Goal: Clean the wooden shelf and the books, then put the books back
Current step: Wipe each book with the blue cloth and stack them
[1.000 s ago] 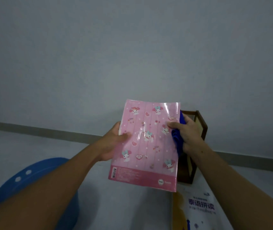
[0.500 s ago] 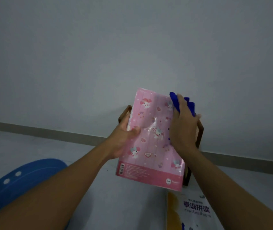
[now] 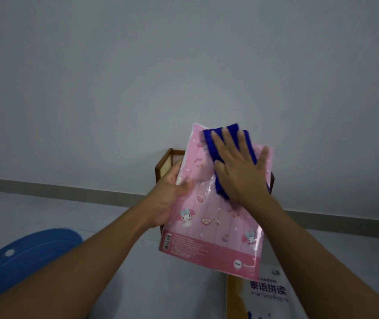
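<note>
Two bare hands work on one pink book, held up in the air in front of a plain grey wall. The left hand grips the book's left edge, thumb clenched over the cover and the other fingers hidden behind it. The right hand lies flat and spread on the cover's upper right, pressing a folded blue cloth against it.

A second ago the right hand pinched the cloth at the book's right edge; half a second ago it had swung onto the cover. Now the palm is fully down and the cloth sits near the top corner. That suggests a wiping stroke across the glossy cover is under way, so the book-cleaning step is in progress and nothing is back on the shelf yet.

Behind the book stands the wooden shelf, mostly hidden; only its upper left corner and a sliver by the right wrist show, so its contents cannot be told. A second book, white and yellow with printed characters, lies below on the pale bench or floor, cut off by the frame's bottom edge. At lower left, a blue rounded object with white spots is partly out of frame and cannot be identified. The light is dim.
</note>
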Demonstrator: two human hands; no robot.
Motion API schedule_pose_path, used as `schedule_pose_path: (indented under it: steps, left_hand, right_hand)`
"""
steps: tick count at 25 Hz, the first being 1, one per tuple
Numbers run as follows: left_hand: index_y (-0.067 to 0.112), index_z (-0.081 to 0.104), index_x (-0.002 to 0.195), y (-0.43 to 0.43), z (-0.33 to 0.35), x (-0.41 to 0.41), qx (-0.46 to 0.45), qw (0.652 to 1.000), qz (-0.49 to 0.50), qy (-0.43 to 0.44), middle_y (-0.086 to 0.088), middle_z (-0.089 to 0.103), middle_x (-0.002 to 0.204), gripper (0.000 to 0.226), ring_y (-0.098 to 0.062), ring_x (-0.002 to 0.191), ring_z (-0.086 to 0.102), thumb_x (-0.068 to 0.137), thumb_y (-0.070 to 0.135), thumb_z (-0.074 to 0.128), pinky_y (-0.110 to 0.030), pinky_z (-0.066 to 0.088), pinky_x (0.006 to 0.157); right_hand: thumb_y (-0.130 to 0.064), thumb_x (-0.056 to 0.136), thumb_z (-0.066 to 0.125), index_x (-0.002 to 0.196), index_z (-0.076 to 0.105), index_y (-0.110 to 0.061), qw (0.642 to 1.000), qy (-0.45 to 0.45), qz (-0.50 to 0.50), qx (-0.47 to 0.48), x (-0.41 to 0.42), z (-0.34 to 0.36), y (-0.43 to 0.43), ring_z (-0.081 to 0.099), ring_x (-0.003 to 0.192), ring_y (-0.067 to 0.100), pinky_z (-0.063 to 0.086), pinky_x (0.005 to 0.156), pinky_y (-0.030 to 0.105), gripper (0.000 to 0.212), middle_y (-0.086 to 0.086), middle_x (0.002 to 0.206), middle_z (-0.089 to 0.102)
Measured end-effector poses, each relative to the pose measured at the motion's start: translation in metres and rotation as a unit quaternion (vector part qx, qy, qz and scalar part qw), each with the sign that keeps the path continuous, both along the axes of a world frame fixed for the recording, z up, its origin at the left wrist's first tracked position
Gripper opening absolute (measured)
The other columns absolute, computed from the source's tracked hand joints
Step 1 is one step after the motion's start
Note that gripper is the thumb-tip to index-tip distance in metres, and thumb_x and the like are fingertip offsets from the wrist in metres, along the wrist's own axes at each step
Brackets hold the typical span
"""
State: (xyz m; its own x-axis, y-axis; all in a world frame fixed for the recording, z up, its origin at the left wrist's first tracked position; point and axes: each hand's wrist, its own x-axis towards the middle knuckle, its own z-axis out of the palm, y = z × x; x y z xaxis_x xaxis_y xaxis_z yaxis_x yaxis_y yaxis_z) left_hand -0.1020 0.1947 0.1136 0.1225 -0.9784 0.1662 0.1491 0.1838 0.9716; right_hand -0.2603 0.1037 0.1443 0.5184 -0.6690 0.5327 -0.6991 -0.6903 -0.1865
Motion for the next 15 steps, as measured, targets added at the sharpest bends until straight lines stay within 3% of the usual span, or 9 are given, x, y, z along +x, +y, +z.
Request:
schedule_pose_path:
  steps: [4,7,9,11,12,15]
  left_hand:
    - [0.046,0.048,0.128,-0.002,-0.001,-0.001,0.023,1.0,0.003,0.003,-0.012,0.059,0.128,0.041,-0.044,0.111,0.059,0.096,0.019,0.05,-0.068,0.043,0.091]
    - [0.044,0.049,0.125,-0.001,0.002,-0.007,0.012,1.0,0.012,0.022,-0.012,0.061,0.126,0.037,-0.043,0.11,0.06,0.097,0.019,0.048,-0.063,0.047,0.09]
    - [0.039,0.045,0.132,0.001,0.006,-0.009,0.002,0.999,0.024,0.037,-0.008,0.064,0.123,0.04,-0.036,0.106,0.064,0.098,0.019,0.044,-0.052,0.054,0.083]
    - [0.036,0.04,0.139,0.001,0.01,-0.009,-0.003,0.998,0.037,0.052,-0.005,0.063,0.125,0.042,-0.027,0.103,0.067,0.1,0.018,0.04,-0.041,0.057,0.073]
    - [0.035,0.039,0.14,0.001,0.011,-0.007,-0.005,0.997,0.047,0.059,-0.004,0.062,0.127,0.043,-0.023,0.102,0.068,0.102,0.017,0.037,-0.036,0.058,0.07]
    - [0.032,0.042,0.138,0.002,0.012,-0.005,-0.009,0.994,0.059,0.087,0.001,0.064,0.121,0.04,-0.014,0.092,0.071,0.103,0.014,0.032,-0.029,0.058,0.064]
  right_hand:
    - [-0.013,0.1,0.03,0.152,-0.007,-0.023,0.998,0.017,-0.016,0.054,0.001,0.0,0.001,-0.015,0.147,0.023,-0.001,0.117,0.055,0.065,-0.002,0.16,-0.012]
    - [0.002,0.096,0.035,0.153,-0.002,-0.022,0.994,0.032,0.087,0.063,0.012,-0.001,0.008,-0.013,0.147,0.019,0.0,0.119,0.049,0.072,-0.003,0.16,-0.011]
    - [0.004,0.095,0.038,0.152,0.012,-0.023,0.984,-0.007,0.168,0.063,0.012,-0.003,0.013,-0.005,0.148,0.015,-0.001,0.121,0.035,0.068,-0.006,0.161,0.001]
    - [0.003,0.096,0.04,0.148,0.03,-0.022,0.968,-0.072,0.229,0.077,0.008,-0.005,0.018,0.006,0.146,0.009,-0.001,0.114,0.011,0.058,-0.007,0.158,0.016]
    - [0.001,0.097,0.042,0.144,0.039,-0.02,0.96,-0.091,0.252,0.081,0.007,-0.007,0.021,0.01,0.145,0.006,0.0,0.111,0.006,0.052,-0.007,0.156,0.024]
    - [-0.002,0.096,0.047,0.133,0.054,-0.016,0.948,-0.101,0.29,0.083,0.008,-0.016,0.028,0.018,0.141,0.003,0.009,0.114,0.014,0.04,-0.006,0.149,0.039]
